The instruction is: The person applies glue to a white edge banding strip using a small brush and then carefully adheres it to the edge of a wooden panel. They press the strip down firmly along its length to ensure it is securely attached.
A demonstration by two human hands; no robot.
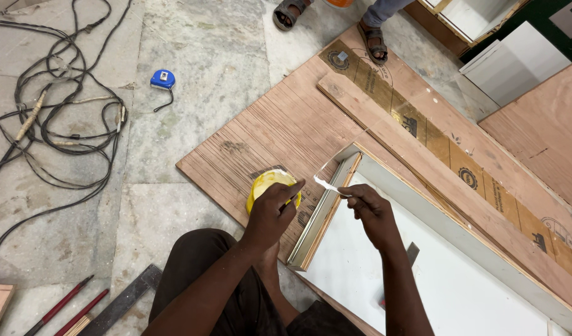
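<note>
My left hand [275, 208] grips the rim of a small yellow tub [265, 182] that rests on a large plywood sheet [286, 124]. My right hand [365, 208] pinches a thin stick [328, 185] whose white-coated tip points toward the tub. The stick hovers over the raised edge of a white laminated board [423, 274], which lies on the plywood in front of my knees.
A long plywood strip [423, 134] runs diagonally beyond the board. Another person's sandalled feet [373, 40] stand at the top. A blue tape measure [163, 79] and tangled black cables [62, 93] lie on the stone floor at left. Red-handled tools [68, 305] sit lower left.
</note>
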